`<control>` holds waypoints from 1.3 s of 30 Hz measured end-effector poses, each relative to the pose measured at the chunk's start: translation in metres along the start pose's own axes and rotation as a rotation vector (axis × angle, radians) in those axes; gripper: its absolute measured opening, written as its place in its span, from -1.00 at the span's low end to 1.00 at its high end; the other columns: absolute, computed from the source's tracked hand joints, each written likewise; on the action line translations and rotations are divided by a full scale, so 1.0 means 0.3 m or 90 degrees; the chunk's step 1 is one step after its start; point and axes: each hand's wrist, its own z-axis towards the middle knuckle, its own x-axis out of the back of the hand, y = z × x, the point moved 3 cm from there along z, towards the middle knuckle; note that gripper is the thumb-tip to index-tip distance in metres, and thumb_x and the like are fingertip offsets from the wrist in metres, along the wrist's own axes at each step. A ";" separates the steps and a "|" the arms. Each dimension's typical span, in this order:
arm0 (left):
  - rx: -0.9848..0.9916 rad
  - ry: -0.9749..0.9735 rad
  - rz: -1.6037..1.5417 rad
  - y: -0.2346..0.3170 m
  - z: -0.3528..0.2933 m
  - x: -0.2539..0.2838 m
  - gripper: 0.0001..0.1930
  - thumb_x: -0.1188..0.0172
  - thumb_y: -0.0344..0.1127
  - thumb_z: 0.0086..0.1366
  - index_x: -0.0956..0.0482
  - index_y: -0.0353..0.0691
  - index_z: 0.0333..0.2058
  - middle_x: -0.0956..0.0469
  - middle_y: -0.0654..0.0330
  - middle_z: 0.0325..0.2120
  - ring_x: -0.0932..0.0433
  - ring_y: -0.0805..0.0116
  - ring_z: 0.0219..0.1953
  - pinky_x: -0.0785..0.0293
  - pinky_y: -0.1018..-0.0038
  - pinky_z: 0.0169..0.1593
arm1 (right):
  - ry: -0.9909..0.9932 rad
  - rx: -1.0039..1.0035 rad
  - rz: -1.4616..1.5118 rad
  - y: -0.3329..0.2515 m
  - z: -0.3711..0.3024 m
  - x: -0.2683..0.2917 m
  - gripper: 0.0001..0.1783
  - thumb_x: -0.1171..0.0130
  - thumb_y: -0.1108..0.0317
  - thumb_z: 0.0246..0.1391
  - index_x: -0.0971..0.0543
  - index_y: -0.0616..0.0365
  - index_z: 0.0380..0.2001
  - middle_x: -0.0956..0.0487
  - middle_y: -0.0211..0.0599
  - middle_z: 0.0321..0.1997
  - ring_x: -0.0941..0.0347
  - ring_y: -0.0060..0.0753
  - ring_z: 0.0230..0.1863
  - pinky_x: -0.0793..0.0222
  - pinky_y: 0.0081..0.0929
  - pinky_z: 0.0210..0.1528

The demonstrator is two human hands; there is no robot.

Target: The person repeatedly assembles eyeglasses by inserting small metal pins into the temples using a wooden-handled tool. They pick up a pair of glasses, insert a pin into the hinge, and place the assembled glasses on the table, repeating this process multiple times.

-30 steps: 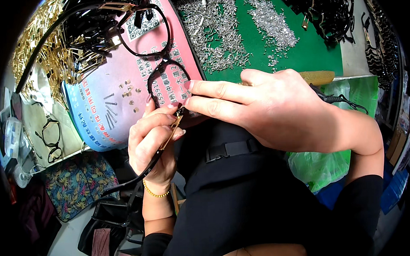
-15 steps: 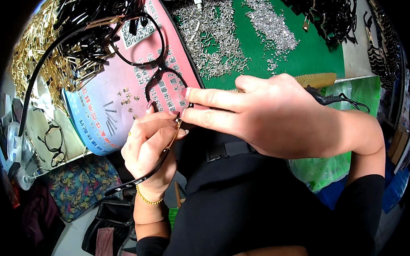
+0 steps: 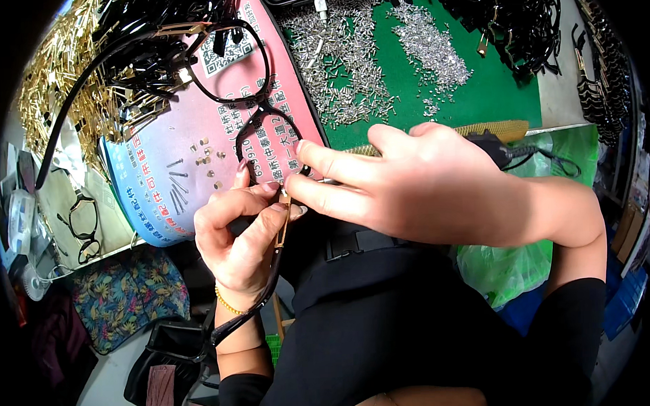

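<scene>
Eyeglass frame (image 3: 254, 109), black, held up over pink printed card (image 3: 194, 147), one temple arm (image 3: 270, 276) hanging down past the wrist. Left hand (image 3: 244, 234) fingers curled, pinching frame at hinge w/ thumb + index. Right hand (image 3: 424, 181) reaches across from right, index + middle fingers pressed on same hinge spot; can't tell if it grips anything small. Silver screws (image 3: 349, 66) scattered on green mat (image 3: 493, 97) behind; gold parts (image 3: 63, 83) piled at left.

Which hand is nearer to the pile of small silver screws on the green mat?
Right. The right hand lies just below the silver screws at the green mat edge; the left hand is lower and further left, pinching the eyeglass frame.
</scene>
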 end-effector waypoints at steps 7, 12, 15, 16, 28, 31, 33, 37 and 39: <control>0.003 0.021 0.065 0.006 0.017 -0.014 -0.70 -0.50 -0.60 -0.03 -0.68 -0.19 -0.30 -0.50 0.14 -0.21 -0.64 0.24 -0.26 -0.65 0.25 -0.07 | 0.130 0.014 -0.053 0.002 0.032 0.000 -0.68 -0.21 0.27 0.06 -0.62 -0.04 -0.08 -0.61 -0.54 -0.10 -0.50 -0.56 -0.45 -0.43 -0.64 -0.65; -0.088 0.090 0.141 0.043 0.064 0.054 -0.76 -0.52 -0.38 0.03 -0.61 -0.13 -0.38 -0.60 0.03 -0.16 -0.67 0.08 -0.16 -0.65 0.20 -0.04 | 0.097 -0.112 0.299 0.047 0.018 0.075 -0.62 -0.34 0.33 0.07 -0.56 0.10 -0.03 -0.61 -0.29 -0.04 -0.61 -0.26 -0.28 -0.58 -0.44 -0.37; -0.002 0.191 -0.344 0.174 0.072 0.240 -0.75 -0.39 -0.32 0.22 -0.41 -0.07 -0.41 -0.68 0.09 -0.27 -0.72 -0.05 -0.18 -0.57 0.10 0.12 | 0.029 -0.229 0.514 0.067 -0.024 0.084 -0.61 -0.38 0.37 0.08 -0.53 0.18 -0.03 -0.60 -0.17 -0.12 -0.60 -0.20 -0.22 -0.53 -0.38 -0.16; 0.131 0.249 -0.149 0.170 0.072 0.300 -0.78 -0.39 -0.30 0.23 -0.47 -0.13 -0.37 -0.69 0.09 -0.33 -0.72 0.03 -0.29 -0.58 0.21 -0.01 | 0.000 -0.270 0.579 0.067 -0.039 0.073 -0.62 -0.37 0.40 0.09 -0.53 0.20 -0.03 -0.60 -0.17 -0.16 -0.59 -0.23 -0.22 -0.50 -0.39 -0.11; 0.279 0.276 0.690 -0.355 -0.010 0.726 -0.76 -0.23 -0.13 0.38 -0.67 -0.14 -0.14 -0.60 0.09 -0.22 -0.54 0.09 -0.21 -0.40 0.23 -0.11 | 0.110 -0.365 0.586 0.098 -0.140 0.018 -0.69 -0.13 0.53 0.20 -0.48 0.23 0.02 -0.42 -0.29 -0.28 -0.32 -0.46 -0.33 -0.29 -0.54 -0.21; 0.081 0.310 0.795 -0.336 0.104 0.649 -0.67 -0.24 -0.14 0.39 -0.58 -0.16 0.03 -0.55 0.08 -0.13 -0.49 0.05 -0.09 -0.34 0.21 0.03 | 0.161 -0.374 0.512 0.107 -0.162 0.023 -0.71 -0.18 0.52 0.21 -0.51 0.23 0.01 -0.49 -0.33 -0.26 -0.34 -0.58 -0.38 -0.31 -0.57 -0.29; 0.027 0.271 0.707 -0.237 0.220 0.501 -0.68 -0.32 -0.23 0.33 -0.58 -0.16 0.02 -0.55 0.08 -0.15 -0.47 0.01 -0.03 -0.34 0.18 0.10 | 0.196 -0.431 0.515 0.119 -0.199 0.005 -0.73 -0.27 0.48 0.17 -0.54 0.21 -0.05 -0.51 -0.36 -0.31 -0.38 -0.57 -0.37 -0.33 -0.57 -0.27; 0.098 0.002 0.505 -0.198 0.284 0.314 -0.83 -0.35 -0.40 0.23 -0.60 -0.22 -0.21 -0.52 0.09 -0.25 -0.50 0.07 -0.21 -0.44 0.24 -0.11 | 0.204 -0.437 0.448 0.137 -0.229 0.044 -0.85 -0.28 0.45 0.17 -0.57 0.19 -0.20 -0.55 -0.28 -0.35 -0.48 -0.36 -0.38 -0.39 -0.46 -0.29; 0.142 -0.029 0.466 -0.200 0.279 0.315 -0.85 -0.32 -0.46 0.24 -0.56 -0.27 -0.23 -0.51 0.07 -0.27 -0.50 0.04 -0.23 -0.45 0.23 -0.13 | 0.185 -0.456 0.365 0.165 -0.277 0.089 -0.88 -0.22 0.41 0.20 -0.57 0.19 -0.22 -0.57 -0.17 -0.32 -0.52 -0.13 -0.35 -0.42 -0.33 -0.28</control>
